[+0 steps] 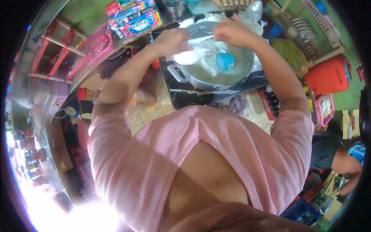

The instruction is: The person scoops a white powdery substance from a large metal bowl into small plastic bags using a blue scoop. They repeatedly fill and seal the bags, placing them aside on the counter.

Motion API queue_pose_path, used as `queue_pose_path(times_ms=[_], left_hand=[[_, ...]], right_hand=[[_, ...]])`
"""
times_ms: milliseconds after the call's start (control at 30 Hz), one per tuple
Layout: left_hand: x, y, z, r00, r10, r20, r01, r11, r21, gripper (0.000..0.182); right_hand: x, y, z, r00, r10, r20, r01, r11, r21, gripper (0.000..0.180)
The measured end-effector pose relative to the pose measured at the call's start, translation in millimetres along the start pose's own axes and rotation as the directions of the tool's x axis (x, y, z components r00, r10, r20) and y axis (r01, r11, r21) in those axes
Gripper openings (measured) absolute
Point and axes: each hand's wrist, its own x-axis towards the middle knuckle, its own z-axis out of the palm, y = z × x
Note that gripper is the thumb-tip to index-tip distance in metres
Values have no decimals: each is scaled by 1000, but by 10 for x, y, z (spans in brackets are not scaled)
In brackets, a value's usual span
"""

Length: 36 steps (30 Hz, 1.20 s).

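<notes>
My left hand [176, 41] and my right hand [233, 31] grip a stretched, twisted strip of clear plastic bag [203, 39] between them. A rounded bag filled with white powder [185, 58] hangs below my left hand, over the left part of the pot. Beneath both hands is a wide aluminium pot [200, 82] with a loop handle at its near left. White powder [208, 65] lies inside the pot. A light blue plastic cup [225, 61] rests tilted in that powder. My fingertips are partly hidden.
The pot stands on a black marble-patterned table [185, 97]. White filled bags [213, 16] crowd its far side, near an egg tray [232, 3]. Detergent packets [139, 23] and a metal pot [175, 8] are at upper left. At right are a red container [329, 75] and another person's arm [346, 162].
</notes>
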Motion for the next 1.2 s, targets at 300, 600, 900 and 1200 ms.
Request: queue_pose_path(times_ms=[300, 600, 900, 1200], left_hand=[[512, 348, -918, 331, -58, -942, 19, 998, -54, 5], [-144, 604, -557, 874, -200, -442, 12, 920, -393, 4], [-107, -56, -90, 811, -579, -83, 511, 771, -380, 42], [153, 539, -521, 562, -724, -401, -287, 283, -915, 28]], right_hand=[[337, -798, -50, 872, 309, -380, 474, -341, 812, 17], [254, -290, -71, 825, -107, -555, 149, 988, 31, 8], [356, -746, 41, 922, 30, -385, -132, 962, -240, 12], [584, -905, 228, 879, 400, -259, 443, -485, 754, 23]])
